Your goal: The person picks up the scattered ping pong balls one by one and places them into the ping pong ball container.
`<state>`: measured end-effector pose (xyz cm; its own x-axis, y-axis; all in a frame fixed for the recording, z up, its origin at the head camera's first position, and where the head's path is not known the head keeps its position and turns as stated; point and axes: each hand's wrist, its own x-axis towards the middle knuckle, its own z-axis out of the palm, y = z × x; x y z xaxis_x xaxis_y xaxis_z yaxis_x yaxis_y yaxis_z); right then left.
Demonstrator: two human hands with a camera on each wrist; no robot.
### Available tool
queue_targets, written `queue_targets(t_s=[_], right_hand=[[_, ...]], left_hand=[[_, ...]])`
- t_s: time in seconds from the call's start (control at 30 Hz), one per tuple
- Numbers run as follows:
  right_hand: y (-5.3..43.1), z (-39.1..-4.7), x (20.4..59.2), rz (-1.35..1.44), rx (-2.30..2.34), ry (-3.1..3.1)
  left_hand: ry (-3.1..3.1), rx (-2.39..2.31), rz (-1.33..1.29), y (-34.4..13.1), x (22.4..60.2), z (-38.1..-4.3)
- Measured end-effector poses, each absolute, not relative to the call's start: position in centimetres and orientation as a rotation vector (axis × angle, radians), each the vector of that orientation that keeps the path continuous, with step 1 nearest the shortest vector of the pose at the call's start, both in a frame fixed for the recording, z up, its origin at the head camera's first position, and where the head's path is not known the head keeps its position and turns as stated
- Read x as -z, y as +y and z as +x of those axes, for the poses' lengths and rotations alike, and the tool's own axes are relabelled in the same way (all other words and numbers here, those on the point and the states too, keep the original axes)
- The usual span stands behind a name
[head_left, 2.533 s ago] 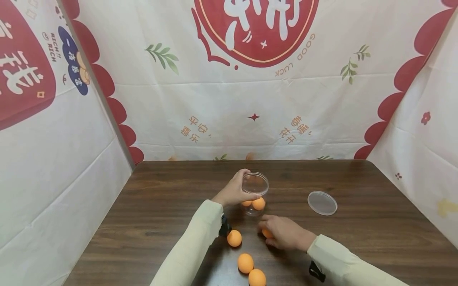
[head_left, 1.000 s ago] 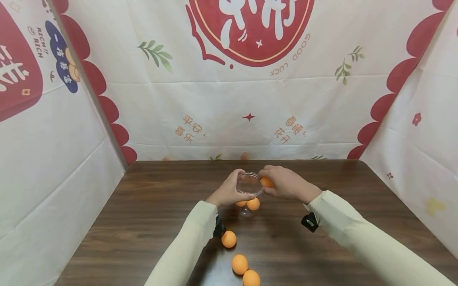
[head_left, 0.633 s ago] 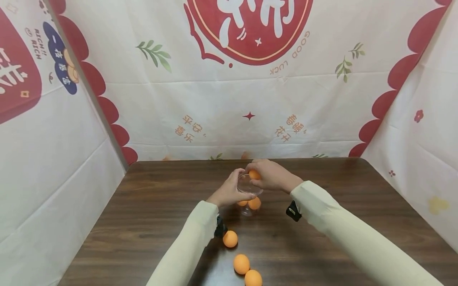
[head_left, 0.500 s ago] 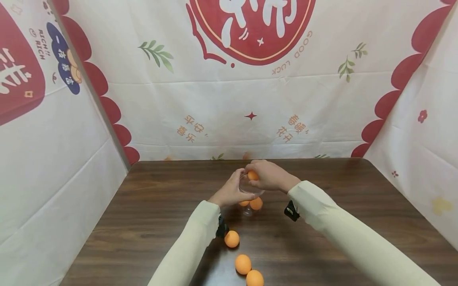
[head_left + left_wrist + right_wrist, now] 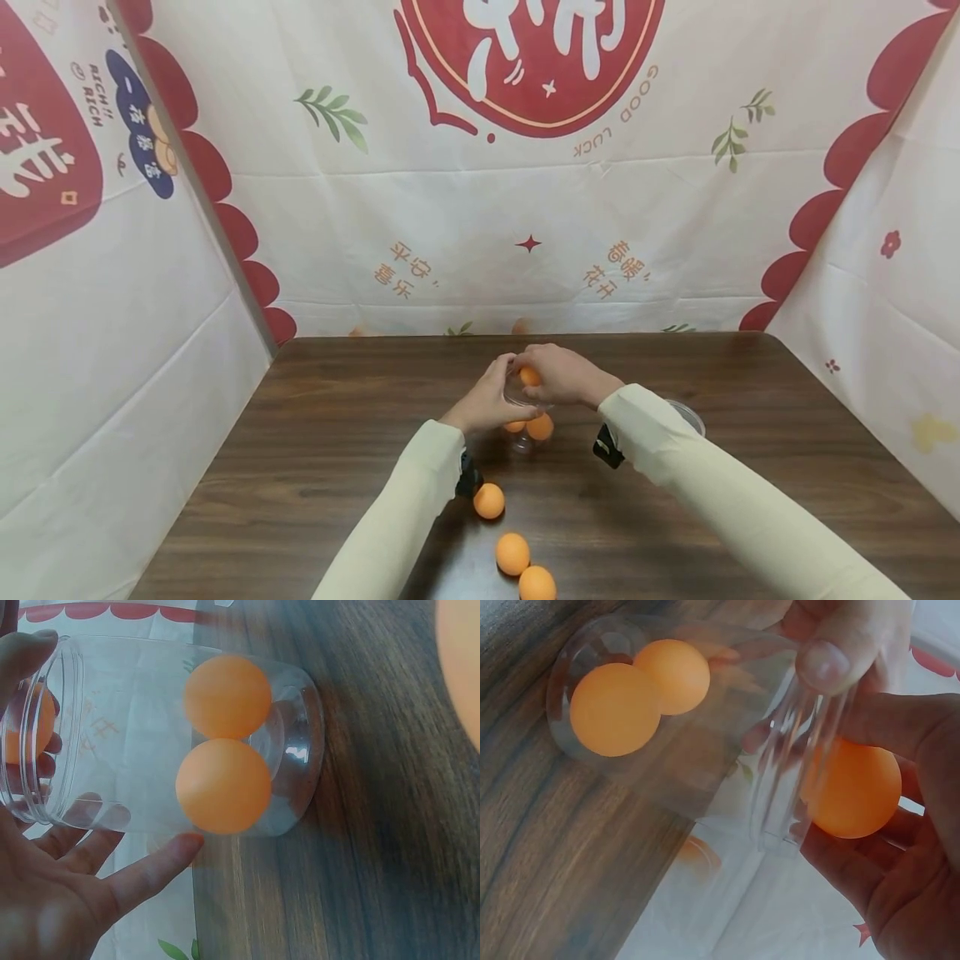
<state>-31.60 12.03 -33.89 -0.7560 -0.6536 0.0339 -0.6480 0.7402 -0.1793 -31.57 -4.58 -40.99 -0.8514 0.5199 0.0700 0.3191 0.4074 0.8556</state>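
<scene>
My left hand (image 5: 487,402) grips a clear plastic jar (image 5: 142,735) near its rim; the jar stands upright on the table. Two orange ping-pong balls lie at its bottom, an upper ball (image 5: 227,696) and a lower ball (image 5: 223,787) in the left wrist view. At the jar's open mouth, my right hand (image 5: 562,375) holds another orange ping-pong ball (image 5: 859,791) between thumb and fingers. The right wrist view has this ball partly behind the clear rim. From the head, my hands cover much of the jar's upper part.
On the wooden table (image 5: 337,433), a loose ping-pong ball (image 5: 489,501) lies beside my left wrist. Two more, a ball (image 5: 512,554) and a ball (image 5: 537,582), sit nearer the front. A clear round lid (image 5: 688,417) is partly hidden behind my right sleeve.
My right hand has lifted a ping-pong ball from the table up to the jar's mouth, then moved left over the rim and slightly down. My left hand has kept its grip on the jar.
</scene>
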Motion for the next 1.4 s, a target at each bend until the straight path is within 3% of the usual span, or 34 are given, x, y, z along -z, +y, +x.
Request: queue_targets(t_s=[1.4], right_hand=[[12.01, -31.1, 33.58, -1.077, 0.296, 2.843]], left_hand=[[2.368, -1.468, 0.716, -4.64, 40.94, -31.26]])
